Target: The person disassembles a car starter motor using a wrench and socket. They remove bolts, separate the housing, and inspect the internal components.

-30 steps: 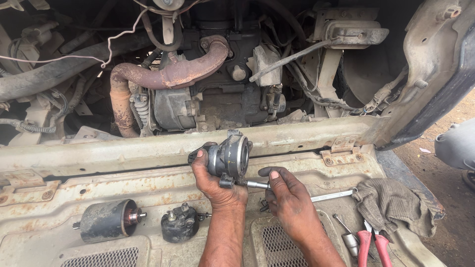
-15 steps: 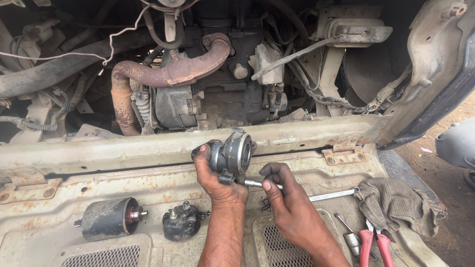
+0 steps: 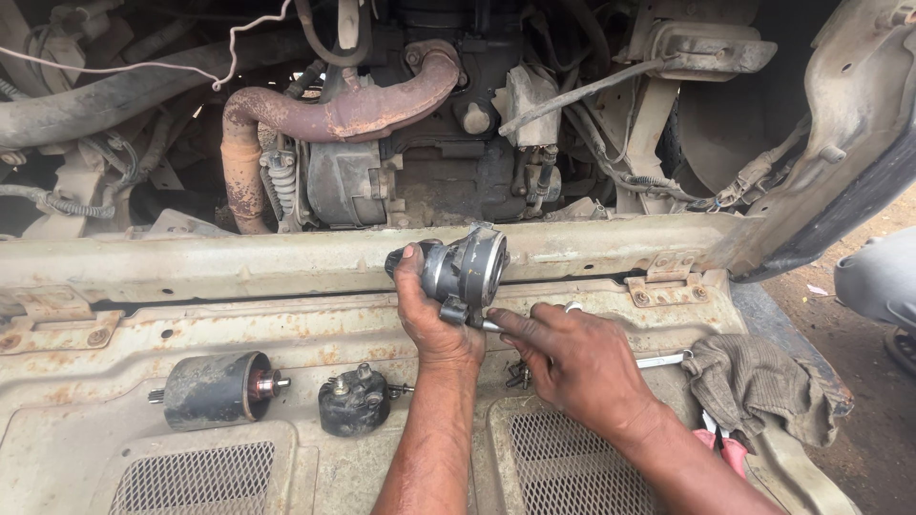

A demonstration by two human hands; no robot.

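Observation:
My left hand grips a round grey metal motor housing and holds it upright on the rusty beige body panel. My right hand is closed on a slim metal wrench whose tip meets the lower edge of the housing. The wrench's shaft runs right under my palm, so most of it is hidden. Both hands are greasy.
A dark cylindrical motor body and a small black cap piece lie on the panel to the left. A crumpled grey rag and red-handled pliers lie at the right. The open engine bay with a rusty pipe is behind.
My view has shifted slightly; both hands and the housing stay together. My right hand has edged closer to the base of the housing with the wrench.

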